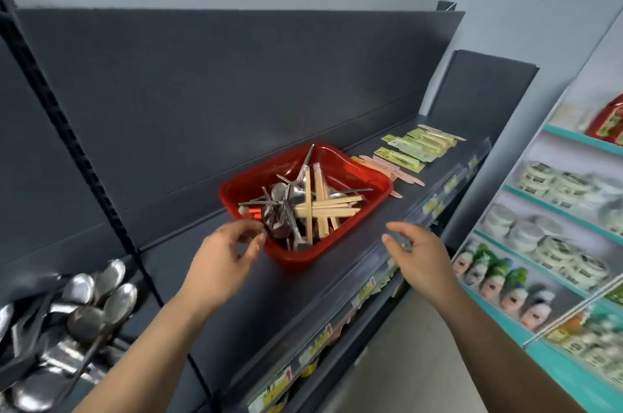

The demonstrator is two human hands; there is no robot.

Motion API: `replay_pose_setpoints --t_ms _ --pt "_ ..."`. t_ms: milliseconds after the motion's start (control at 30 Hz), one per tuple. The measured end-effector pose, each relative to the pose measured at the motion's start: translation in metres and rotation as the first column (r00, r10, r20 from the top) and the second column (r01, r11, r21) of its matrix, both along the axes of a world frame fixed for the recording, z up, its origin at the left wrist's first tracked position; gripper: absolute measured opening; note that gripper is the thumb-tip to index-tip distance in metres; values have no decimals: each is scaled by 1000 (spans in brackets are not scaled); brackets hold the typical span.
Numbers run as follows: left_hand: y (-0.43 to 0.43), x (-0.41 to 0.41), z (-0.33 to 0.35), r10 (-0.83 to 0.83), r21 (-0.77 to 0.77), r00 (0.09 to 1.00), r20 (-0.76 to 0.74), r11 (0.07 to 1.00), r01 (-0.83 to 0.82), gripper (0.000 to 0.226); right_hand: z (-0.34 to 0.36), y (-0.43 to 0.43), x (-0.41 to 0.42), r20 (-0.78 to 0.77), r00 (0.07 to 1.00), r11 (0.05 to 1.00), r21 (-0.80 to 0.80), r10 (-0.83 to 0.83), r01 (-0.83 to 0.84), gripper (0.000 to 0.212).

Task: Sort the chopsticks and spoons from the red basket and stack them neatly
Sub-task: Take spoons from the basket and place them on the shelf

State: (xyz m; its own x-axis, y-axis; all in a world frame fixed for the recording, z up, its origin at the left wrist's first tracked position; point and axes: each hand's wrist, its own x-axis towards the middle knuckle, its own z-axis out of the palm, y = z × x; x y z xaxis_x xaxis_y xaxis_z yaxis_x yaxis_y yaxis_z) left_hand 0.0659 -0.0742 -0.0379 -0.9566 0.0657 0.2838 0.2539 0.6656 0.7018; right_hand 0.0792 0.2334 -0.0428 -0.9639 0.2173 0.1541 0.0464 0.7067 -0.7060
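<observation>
Forearms enter from the bottom edge. Left hand sits at the near-left corner of the red basket, fingers half curled, thumb and forefinger apart, tips just beside the spoons; I see nothing gripped. Right hand hovers right of the basket, fingers loose, empty. Basket mid-frame on the shelf, just ahead of both hands. Chopsticks lie crossed inside. Left hand nearer; I judge it picks first.
</observation>
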Motion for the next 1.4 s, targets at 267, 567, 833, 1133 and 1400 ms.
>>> replay_pose_setpoints --t_ms 267,567,833,1133,1400 --pt "37 -114 -17 13 -178 996 84 984 2 29 6 32 -114 47 985 976 135 166 -171 35" --pt "58 -155 -44 90 -300 964 249 954 -11 40 -11 18 -203 353 828 784 303 435 -541 46" --pt "72 -157 -48 289 -322 890 354 931 -174 55 -27 10 -260 507 610 600 209 609 -772 30" --pt "75 -149 -47 455 -208 779 431 890 -405 45 -30 11 -298 368 543 550 98 754 -830 4" --pt "82 -148 -32 608 -491 710 355 767 -412 24 -22 -23 -333 230 585 430 486 778 -761 41"
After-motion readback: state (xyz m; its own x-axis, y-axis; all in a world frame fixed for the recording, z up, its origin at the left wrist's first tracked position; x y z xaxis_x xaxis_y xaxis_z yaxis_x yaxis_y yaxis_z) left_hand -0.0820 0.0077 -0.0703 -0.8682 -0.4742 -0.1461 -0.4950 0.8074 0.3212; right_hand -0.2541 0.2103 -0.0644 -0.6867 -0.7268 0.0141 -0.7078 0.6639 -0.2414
